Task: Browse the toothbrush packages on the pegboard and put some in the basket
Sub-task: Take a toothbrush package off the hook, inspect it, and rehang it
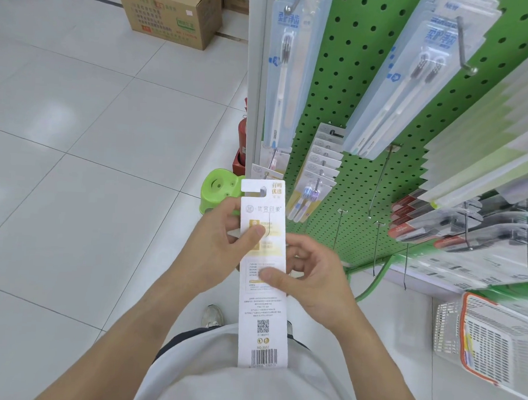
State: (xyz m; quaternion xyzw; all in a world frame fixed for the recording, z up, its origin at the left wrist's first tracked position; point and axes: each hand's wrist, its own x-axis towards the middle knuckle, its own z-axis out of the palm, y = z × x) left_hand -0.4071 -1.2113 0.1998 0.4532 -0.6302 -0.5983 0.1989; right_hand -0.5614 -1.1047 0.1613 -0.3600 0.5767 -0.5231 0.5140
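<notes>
A long white toothbrush package is upright in front of me, its printed back with barcode facing me. My left hand pinches its upper part, thumb on the card. My right hand holds its middle from the right, thumb pressed on the print. The green pegboard to the right carries blue-and-white toothbrush packages on metal hooks, smaller packs lower down. The white basket with an orange rim sits at the lower right.
Red and grey packs hang on the right of the pegboard, with bare hooks below. A green plastic stool and a red fire extinguisher stand by the rack's edge. A cardboard box rests on the tiled floor.
</notes>
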